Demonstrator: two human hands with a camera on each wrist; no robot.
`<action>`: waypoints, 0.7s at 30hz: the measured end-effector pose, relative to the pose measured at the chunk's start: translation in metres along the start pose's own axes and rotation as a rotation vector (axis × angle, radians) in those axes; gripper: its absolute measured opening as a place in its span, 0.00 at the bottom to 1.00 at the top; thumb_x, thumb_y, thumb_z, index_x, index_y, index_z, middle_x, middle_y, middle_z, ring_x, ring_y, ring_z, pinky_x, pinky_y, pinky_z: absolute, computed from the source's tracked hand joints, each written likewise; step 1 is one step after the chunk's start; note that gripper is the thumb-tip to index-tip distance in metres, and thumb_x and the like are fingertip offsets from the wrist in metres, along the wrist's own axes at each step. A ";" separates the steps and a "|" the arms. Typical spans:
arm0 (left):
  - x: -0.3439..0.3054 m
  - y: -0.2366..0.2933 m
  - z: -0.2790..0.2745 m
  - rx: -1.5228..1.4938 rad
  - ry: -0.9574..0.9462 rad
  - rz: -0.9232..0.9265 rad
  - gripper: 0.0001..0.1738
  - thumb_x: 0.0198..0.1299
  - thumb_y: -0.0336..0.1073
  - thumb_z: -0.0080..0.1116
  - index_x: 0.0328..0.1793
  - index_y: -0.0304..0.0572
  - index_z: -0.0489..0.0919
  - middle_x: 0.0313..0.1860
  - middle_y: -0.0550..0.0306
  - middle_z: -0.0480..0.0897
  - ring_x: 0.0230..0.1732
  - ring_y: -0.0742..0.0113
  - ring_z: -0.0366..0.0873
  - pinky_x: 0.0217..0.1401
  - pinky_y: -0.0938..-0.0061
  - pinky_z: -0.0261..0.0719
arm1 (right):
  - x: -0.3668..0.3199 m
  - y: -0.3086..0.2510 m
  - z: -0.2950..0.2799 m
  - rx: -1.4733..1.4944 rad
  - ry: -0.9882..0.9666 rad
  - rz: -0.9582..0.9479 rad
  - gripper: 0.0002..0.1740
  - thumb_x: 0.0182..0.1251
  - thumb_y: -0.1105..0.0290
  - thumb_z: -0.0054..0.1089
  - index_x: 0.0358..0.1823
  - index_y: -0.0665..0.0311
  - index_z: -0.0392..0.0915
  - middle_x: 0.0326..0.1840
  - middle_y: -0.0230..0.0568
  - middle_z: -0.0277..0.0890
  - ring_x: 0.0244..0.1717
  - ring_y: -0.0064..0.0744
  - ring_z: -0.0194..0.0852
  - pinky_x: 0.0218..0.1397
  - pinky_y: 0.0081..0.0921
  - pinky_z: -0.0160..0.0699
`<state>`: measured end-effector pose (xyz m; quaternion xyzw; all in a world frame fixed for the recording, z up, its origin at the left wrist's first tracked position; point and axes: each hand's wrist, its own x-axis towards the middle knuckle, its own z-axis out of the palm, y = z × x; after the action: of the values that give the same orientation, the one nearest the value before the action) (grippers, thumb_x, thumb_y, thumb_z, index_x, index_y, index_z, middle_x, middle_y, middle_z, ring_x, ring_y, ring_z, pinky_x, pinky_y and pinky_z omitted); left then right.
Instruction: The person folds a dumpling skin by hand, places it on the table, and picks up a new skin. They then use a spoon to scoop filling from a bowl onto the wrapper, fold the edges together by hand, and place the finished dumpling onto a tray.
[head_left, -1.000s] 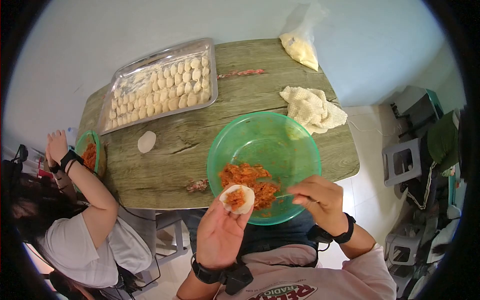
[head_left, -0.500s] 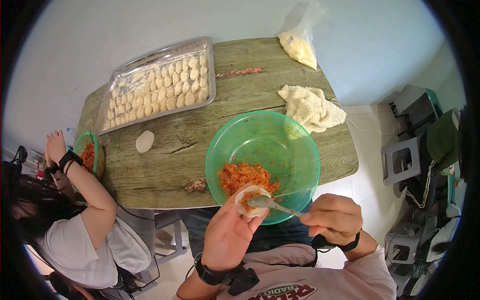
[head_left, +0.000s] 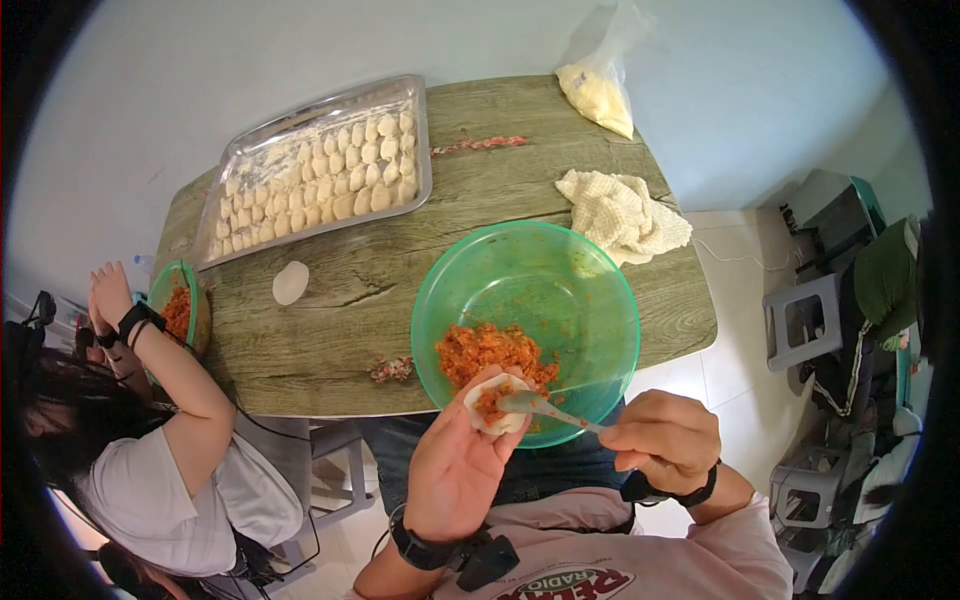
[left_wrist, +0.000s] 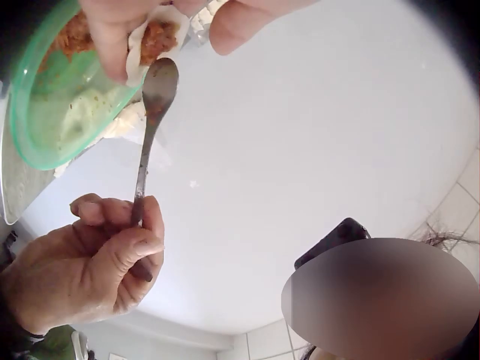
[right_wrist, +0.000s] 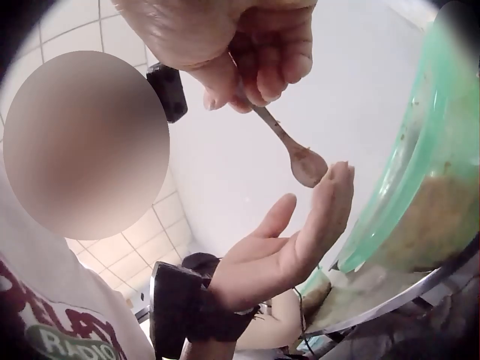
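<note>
Wooden table (head_left: 330, 320): green bowl (head_left: 560, 270) near edge; dumpling tray (head_left: 427, 150) behind; left fingers (head_left: 478, 437) cupping filled wrapper (head_left: 492, 405); right fingers (head_left: 628, 436) pinching spoon (head_left: 540, 407).

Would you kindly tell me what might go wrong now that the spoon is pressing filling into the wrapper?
1. The wrapper rests on the left hand at the green bowl's near edge. Filling pushed by the spoon may spill outside the bowl.
2. The right hand pinches the spoon far back on its handle, so a hard press might tear the dough.
</note>
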<state>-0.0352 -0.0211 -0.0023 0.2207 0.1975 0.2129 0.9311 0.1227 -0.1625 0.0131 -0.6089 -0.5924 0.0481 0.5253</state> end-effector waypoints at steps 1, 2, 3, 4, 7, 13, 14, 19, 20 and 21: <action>0.000 0.000 0.000 -0.008 0.004 0.000 0.28 0.70 0.40 0.36 0.70 0.30 0.55 0.69 0.45 0.61 0.70 0.56 0.58 0.75 0.60 0.53 | 0.000 -0.001 0.000 -0.001 0.000 0.002 0.15 0.50 0.63 0.68 0.39 0.61 0.82 0.26 0.35 0.75 0.23 0.29 0.74 0.22 0.23 0.70; 0.000 -0.001 0.000 -0.008 0.004 -0.001 0.28 0.70 0.40 0.36 0.70 0.30 0.55 0.69 0.45 0.61 0.70 0.56 0.58 0.75 0.60 0.53 | 0.000 -0.001 0.001 -0.019 -0.005 0.023 0.15 0.50 0.63 0.68 0.39 0.61 0.82 0.26 0.35 0.75 0.23 0.29 0.74 0.22 0.23 0.70; 0.000 -0.001 0.001 -0.017 0.008 0.002 0.27 0.70 0.40 0.36 0.70 0.29 0.56 0.69 0.44 0.62 0.70 0.56 0.58 0.75 0.60 0.53 | 0.000 -0.002 0.001 -0.037 -0.011 0.044 0.15 0.50 0.63 0.68 0.39 0.61 0.82 0.26 0.35 0.75 0.23 0.30 0.74 0.22 0.23 0.70; 0.001 -0.001 0.001 -0.025 0.012 0.005 0.27 0.70 0.40 0.36 0.69 0.29 0.56 0.68 0.44 0.62 0.70 0.56 0.58 0.75 0.60 0.52 | -0.001 -0.001 0.002 -0.037 -0.012 0.044 0.15 0.50 0.63 0.68 0.39 0.61 0.82 0.26 0.35 0.75 0.23 0.30 0.74 0.22 0.23 0.70; 0.001 -0.002 -0.003 -0.029 -0.015 -0.001 0.26 0.70 0.40 0.35 0.69 0.29 0.57 0.68 0.43 0.63 0.70 0.54 0.58 0.75 0.60 0.53 | -0.002 -0.001 0.004 -0.026 -0.030 0.016 0.15 0.50 0.63 0.68 0.39 0.60 0.82 0.26 0.34 0.75 0.23 0.30 0.74 0.22 0.23 0.70; 0.003 -0.003 -0.002 -0.052 -0.009 0.011 0.25 0.70 0.39 0.35 0.68 0.29 0.59 0.67 0.42 0.64 0.70 0.52 0.59 0.74 0.61 0.54 | -0.001 -0.003 0.005 -0.033 0.002 0.027 0.14 0.51 0.63 0.68 0.38 0.61 0.82 0.26 0.34 0.75 0.23 0.30 0.74 0.22 0.23 0.71; 0.003 -0.003 -0.003 -0.052 -0.009 0.012 0.25 0.70 0.39 0.35 0.68 0.29 0.59 0.67 0.42 0.64 0.70 0.52 0.59 0.74 0.61 0.54 | -0.002 -0.002 0.005 -0.037 -0.030 0.001 0.14 0.51 0.62 0.68 0.38 0.61 0.82 0.26 0.35 0.75 0.23 0.30 0.75 0.22 0.23 0.71; 0.004 -0.004 -0.001 -0.028 0.030 0.001 0.25 0.71 0.40 0.35 0.67 0.29 0.59 0.66 0.42 0.65 0.69 0.52 0.61 0.73 0.62 0.57 | -0.002 -0.002 0.006 -0.004 -0.026 -0.030 0.15 0.51 0.62 0.68 0.38 0.62 0.82 0.26 0.35 0.75 0.24 0.31 0.75 0.22 0.24 0.71; 0.004 -0.004 -0.001 -0.028 0.030 0.001 0.25 0.71 0.40 0.35 0.67 0.29 0.59 0.66 0.42 0.65 0.69 0.52 0.61 0.73 0.62 0.57 | -0.001 -0.003 0.006 -0.021 -0.032 -0.024 0.15 0.51 0.62 0.68 0.38 0.62 0.82 0.26 0.35 0.75 0.24 0.31 0.75 0.22 0.24 0.71; 0.004 -0.004 -0.001 -0.033 0.030 -0.001 0.25 0.71 0.40 0.35 0.67 0.29 0.59 0.65 0.41 0.65 0.69 0.53 0.61 0.72 0.62 0.58 | -0.001 -0.003 0.005 -0.039 -0.037 -0.018 0.15 0.51 0.62 0.68 0.38 0.62 0.82 0.26 0.36 0.75 0.24 0.31 0.75 0.21 0.24 0.71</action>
<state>-0.0309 -0.0225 -0.0059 0.2020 0.2078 0.2191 0.9317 0.1167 -0.1611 0.0119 -0.6127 -0.6084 0.0431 0.5026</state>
